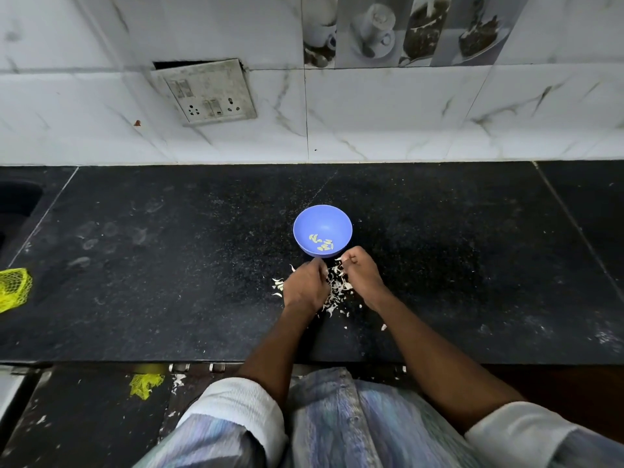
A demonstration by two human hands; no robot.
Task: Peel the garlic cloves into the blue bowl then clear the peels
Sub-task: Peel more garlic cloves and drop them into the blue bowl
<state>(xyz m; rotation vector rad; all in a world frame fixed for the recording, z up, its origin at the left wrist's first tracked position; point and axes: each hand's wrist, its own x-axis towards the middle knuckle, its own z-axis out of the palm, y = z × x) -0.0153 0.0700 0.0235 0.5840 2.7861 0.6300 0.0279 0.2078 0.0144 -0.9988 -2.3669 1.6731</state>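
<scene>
Garlic cloves [321, 244], peeled and pale yellow-green, lie in a small cluster at the bottom of the blue bowl [322, 220], toward its near side. The bowl stands upright on the black speckled countertop [169, 265], a little right of the middle and well clear of the wall.

In the head view, both hands meet just in front of the bowl, above a scatter of white peels [336, 282] that spreads over the counter between and beneath them. The left hand [305, 285] is seen from the back, its fingers curled downward toward the peels; what they hold, if anything, is hidden, so its grip cannot be told. The right hand [361, 270] sits just beside the bowl's near rim with its fingers curled tight, and a small pale piece shows at the fingertips, though it is too small to say whether it is a clove or a bit of skin. A few stray peels lie farther off to the near right.

At the left edge of the counter rests a yellow mesh bag [13, 288]. Another scrap of yellow mesh [145, 383] lies on the dark floor below the counter edge, with white flakes near it. On the marble-patterned wall tiles sits a grimy switch plate [206, 92], tilted in its opening.
</scene>
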